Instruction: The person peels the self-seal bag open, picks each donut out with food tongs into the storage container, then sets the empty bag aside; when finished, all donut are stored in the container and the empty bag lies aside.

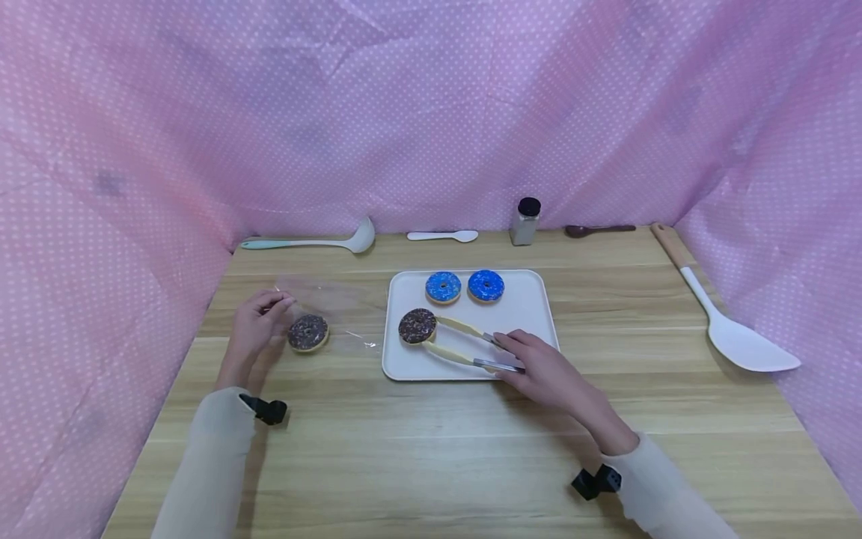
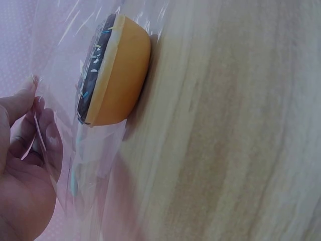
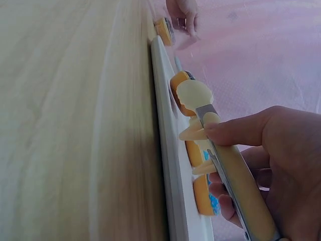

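Observation:
My left hand (image 1: 259, 318) pinches the edge of a clear plastic bag (image 1: 337, 299) between thumb and fingers. Beside that hand, a chocolate donut with sprinkles (image 1: 308, 333) sits on the table, the bag's film overlapping it in the left wrist view. My right hand (image 1: 539, 367) grips a pair of tongs (image 1: 450, 353) with cream tips and metal handles. The tongs' tips stand on both sides of a second chocolate donut (image 1: 417, 326), over the left part of a white tray (image 1: 404, 367). Two blue donuts (image 1: 443, 287) lie near the tray's back edge.
Along the back stand or lie a ladle (image 1: 361, 236), a white spoon (image 1: 465, 236), a jar with a black lid (image 1: 524, 224) and a brown spoon (image 1: 579, 231). A white turner with a wooden handle (image 1: 744, 340) lies at the right. Pink dotted cloth (image 1: 431, 112) encloses the table.

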`<move>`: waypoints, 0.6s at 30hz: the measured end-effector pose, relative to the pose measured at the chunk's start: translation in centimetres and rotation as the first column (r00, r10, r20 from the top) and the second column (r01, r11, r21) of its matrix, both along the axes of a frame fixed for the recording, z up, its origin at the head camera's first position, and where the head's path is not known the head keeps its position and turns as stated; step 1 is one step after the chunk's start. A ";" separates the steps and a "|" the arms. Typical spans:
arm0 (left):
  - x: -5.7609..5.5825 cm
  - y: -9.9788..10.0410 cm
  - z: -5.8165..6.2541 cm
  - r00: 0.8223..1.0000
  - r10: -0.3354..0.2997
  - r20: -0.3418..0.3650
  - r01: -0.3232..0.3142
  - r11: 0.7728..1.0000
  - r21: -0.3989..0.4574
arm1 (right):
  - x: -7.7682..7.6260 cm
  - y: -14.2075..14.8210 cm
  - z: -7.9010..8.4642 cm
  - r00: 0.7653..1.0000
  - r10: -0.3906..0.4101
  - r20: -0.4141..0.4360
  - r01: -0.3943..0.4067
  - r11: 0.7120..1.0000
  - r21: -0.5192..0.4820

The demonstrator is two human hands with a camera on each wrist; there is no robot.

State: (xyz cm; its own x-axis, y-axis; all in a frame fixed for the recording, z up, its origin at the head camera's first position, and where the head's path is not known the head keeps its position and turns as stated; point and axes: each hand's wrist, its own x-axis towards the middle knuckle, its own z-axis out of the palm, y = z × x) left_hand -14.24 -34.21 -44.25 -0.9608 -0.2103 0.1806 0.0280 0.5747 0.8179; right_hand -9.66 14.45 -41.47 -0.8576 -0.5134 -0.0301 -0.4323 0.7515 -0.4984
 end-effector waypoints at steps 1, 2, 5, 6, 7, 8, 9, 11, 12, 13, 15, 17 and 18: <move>0.0 0.0 0.0 1.000 -0.002 -0.005 0.002 1.000 0.003 | 0.1 0.2 -0.1 1.000 -0.004 -0.003 0.004 1.000 -0.001; 0.0 0.0 0.0 1.000 -0.002 -0.009 0.002 1.000 0.004 | 0.2 0.4 -0.2 1.000 -0.009 -0.006 0.009 1.000 -0.002; 0.0 0.0 0.0 1.000 -0.001 -0.028 0.001 1.000 0.004 | 0.3 1.0 -0.5 1.000 -0.025 -0.009 0.025 1.000 -0.006; 0.0 0.0 0.0 0.999 0.000 -0.034 0.000 1.000 0.003 | 0.4 1.2 -0.6 0.999 -0.029 -0.012 0.029 1.000 -0.006; 0.0 0.0 0.0 0.999 -0.001 -0.035 0.001 1.000 0.009 | 0.4 1.4 -0.7 0.999 -0.034 -0.014 0.034 0.999 -0.005; 0.0 0.0 0.0 0.999 -0.001 -0.039 0.001 1.000 0.012 | 0.4 1.5 -0.7 0.999 -0.035 -0.018 0.035 0.999 -0.004; 0.0 0.0 0.0 0.999 -0.001 -0.040 0.001 1.000 0.015 | 0.4 1.6 -0.7 0.999 -0.036 -0.020 0.036 0.999 -0.001; 0.0 -0.1 0.0 0.999 -0.001 -0.035 0.002 1.000 0.015 | 0.4 1.8 -0.8 0.999 -0.036 -0.025 0.036 0.999 0.005; 0.0 -0.1 0.0 1.000 -0.001 -0.031 0.002 1.000 0.016 | 0.4 2.0 -0.8 0.999 -0.035 -0.026 0.035 0.999 0.008; 0.1 -0.1 0.1 1.000 -0.002 -0.031 0.003 1.000 0.017 | 0.4 2.1 -0.8 0.999 -0.035 -0.027 0.035 0.999 0.011; 0.0 -0.2 0.1 1.000 -0.002 -0.025 0.002 1.000 0.006 | 0.5 2.3 -0.8 0.999 -0.037 -0.026 0.038 0.999 0.018; -0.1 -0.3 0.1 1.000 -0.003 -0.022 0.003 1.000 0.005 | 0.5 2.5 -0.7 0.999 -0.043 -0.023 0.044 0.999 0.025; -0.1 -0.3 0.1 1.000 -0.003 -0.020 0.003 1.000 0.001 | 0.5 2.6 -0.7 0.999 -0.046 -0.020 0.047 0.999 0.027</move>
State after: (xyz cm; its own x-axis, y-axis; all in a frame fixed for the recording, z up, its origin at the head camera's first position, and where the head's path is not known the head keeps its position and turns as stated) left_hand -14.33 -34.54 -44.15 -0.9577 -0.2075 0.1995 0.0461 0.5736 0.8178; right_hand -9.16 17.04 -42.12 -0.8812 -0.4720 -0.0268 -0.4059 0.7845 -0.4688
